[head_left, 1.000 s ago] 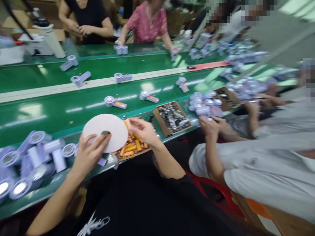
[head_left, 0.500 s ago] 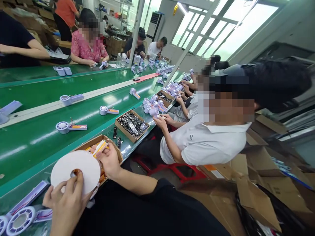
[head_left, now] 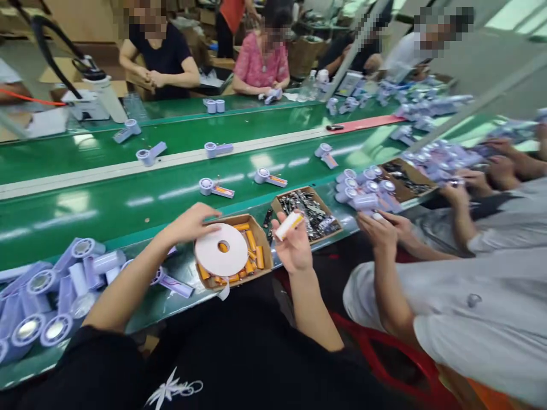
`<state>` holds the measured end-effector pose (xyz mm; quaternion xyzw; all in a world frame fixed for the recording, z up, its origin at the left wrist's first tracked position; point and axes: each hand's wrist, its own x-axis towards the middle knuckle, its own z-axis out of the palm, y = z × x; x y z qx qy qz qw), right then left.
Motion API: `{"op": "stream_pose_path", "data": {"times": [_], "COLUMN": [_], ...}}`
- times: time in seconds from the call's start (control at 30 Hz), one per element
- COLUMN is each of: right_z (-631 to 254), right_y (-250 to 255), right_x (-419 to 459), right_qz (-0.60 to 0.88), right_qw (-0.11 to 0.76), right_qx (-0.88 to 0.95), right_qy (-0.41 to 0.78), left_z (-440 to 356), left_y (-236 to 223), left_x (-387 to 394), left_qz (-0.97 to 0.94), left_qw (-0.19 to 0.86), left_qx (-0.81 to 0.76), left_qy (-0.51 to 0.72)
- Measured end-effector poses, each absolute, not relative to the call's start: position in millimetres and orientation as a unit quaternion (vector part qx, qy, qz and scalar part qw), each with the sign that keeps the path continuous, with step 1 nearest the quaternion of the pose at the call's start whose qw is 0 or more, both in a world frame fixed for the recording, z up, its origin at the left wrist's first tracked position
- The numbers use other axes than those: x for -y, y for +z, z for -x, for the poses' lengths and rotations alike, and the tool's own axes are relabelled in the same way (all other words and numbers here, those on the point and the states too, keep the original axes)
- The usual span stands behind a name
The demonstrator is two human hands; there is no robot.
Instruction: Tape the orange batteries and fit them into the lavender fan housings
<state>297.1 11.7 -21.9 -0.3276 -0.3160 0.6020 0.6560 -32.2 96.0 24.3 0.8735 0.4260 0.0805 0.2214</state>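
Note:
My right hand (head_left: 296, 253) grips a battery (head_left: 294, 221), an orange cylinder with a strip of white tape along it, held up to the right of a small cardboard box (head_left: 268, 261). Orange batteries (head_left: 260, 257) fill that box. On top of them rests a white roll of tape (head_left: 205, 250), lying flat, its loose end (head_left: 224, 292) hanging over the near side. At the roll's upper left edge is my left hand (head_left: 192, 221), fingers stretched out and apart; whether they touch the roll I cannot tell.
Lilac handheld fans (head_left: 43, 327) are heaped at the left. A box of dark circuit boards (head_left: 314, 210) stands to the right of the battery box. Several fans (head_left: 213, 187) lie on the green conveyor belt (head_left: 171, 210). A co-worker's hands (head_left: 378, 228) are close on the right.
The view has swung left. The tape roll, earlier held in my left hand, now lies on the batteries. My left hand has come off its centre; my right hand has moved the battery away rightward.

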Motion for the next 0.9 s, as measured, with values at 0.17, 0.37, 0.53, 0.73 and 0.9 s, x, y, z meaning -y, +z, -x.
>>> {"op": "stream_pose_path", "data": {"times": [0.17,0.37,0.53,0.73,0.9], "right_z": [-306,-303,-308,-304,-291], "right_y": [-22,-18,-30,-47,-45], "right_x": [-1,-10,-8,-5,-1], "right_qz": [0.334,0.342,0.36,0.35,0.349], "right_qw": [0.668,0.647,0.633,0.623,0.606], "right_qx": [0.304,0.318,0.313,0.277,0.3], "right_qy": [0.592,0.603,0.61,0.643,0.649], "left_z": [13,-20,-29,-36,-40], "left_y": [7,-22,-27,-33,-20], "left_x": [-183,-245,-283,-307,-296], "left_qz": [-0.798,-0.767,-0.767,-0.774,-0.795], "left_qw": [0.08,0.144,0.206,0.231,0.222], "left_qx": [-0.591,-0.623,-0.608,-0.586,-0.564], "left_qy": [0.088,0.063,-0.021,-0.069,-0.02]}}
